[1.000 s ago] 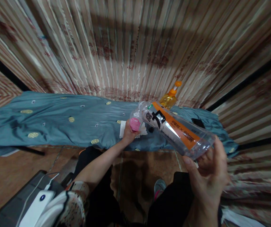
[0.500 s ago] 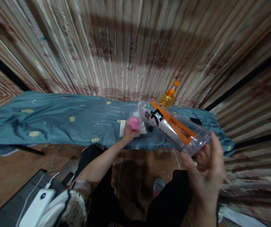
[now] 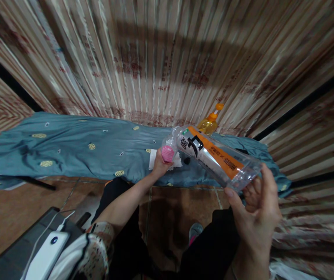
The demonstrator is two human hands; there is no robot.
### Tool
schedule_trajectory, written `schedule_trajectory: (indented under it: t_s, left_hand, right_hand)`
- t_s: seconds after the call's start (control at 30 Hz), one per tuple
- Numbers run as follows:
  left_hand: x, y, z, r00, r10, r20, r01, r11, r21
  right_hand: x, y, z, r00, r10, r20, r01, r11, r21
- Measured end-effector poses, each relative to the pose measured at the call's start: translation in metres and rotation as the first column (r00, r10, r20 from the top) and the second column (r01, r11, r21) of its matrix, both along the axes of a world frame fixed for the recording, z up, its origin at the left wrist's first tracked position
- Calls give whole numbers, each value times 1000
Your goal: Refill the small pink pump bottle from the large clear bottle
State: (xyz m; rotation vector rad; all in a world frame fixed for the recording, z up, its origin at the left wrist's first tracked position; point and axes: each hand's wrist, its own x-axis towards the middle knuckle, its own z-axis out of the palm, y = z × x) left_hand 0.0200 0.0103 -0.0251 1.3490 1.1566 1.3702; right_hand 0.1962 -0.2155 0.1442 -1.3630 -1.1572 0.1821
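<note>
My right hand (image 3: 256, 217) holds the base of a clear plastic bottle (image 3: 210, 157) with an orange and white label, tilted on its side with its neck toward the left. My left hand (image 3: 159, 167) grips the bottle's pink cap (image 3: 167, 153) at the neck. Both hands are raised over the near edge of a surface covered with a teal patterned cloth (image 3: 82, 144). A white tissue (image 3: 155, 161) lies on the cloth just behind my left hand.
A yellow bottle with an orange spout (image 3: 209, 122) stands at the back by a striped curtain (image 3: 167, 58). A small black item (image 3: 186, 160) lies on the cloth. A white device with a cable (image 3: 46, 254) rests at lower left. Brown tiled floor (image 3: 9, 210) below.
The clear bottle and both hands have barely shifted; the view has moved slightly. My left hand stays on the pink cap.
</note>
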Motion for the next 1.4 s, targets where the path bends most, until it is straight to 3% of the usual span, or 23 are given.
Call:
schedule_trajectory:
  t_s: [0.63,1.4]
  left_hand:
    - [0,6,-16,1000,-2,-10,2,999,46]
    - [-2,1,-6,1000,-16,-22,16,1000,18]
  right_hand:
    - [-1,-1,2,1000,7,-19,-7,1000,8]
    - [0,-1,1,1000,7,-8,-7,1000,22]
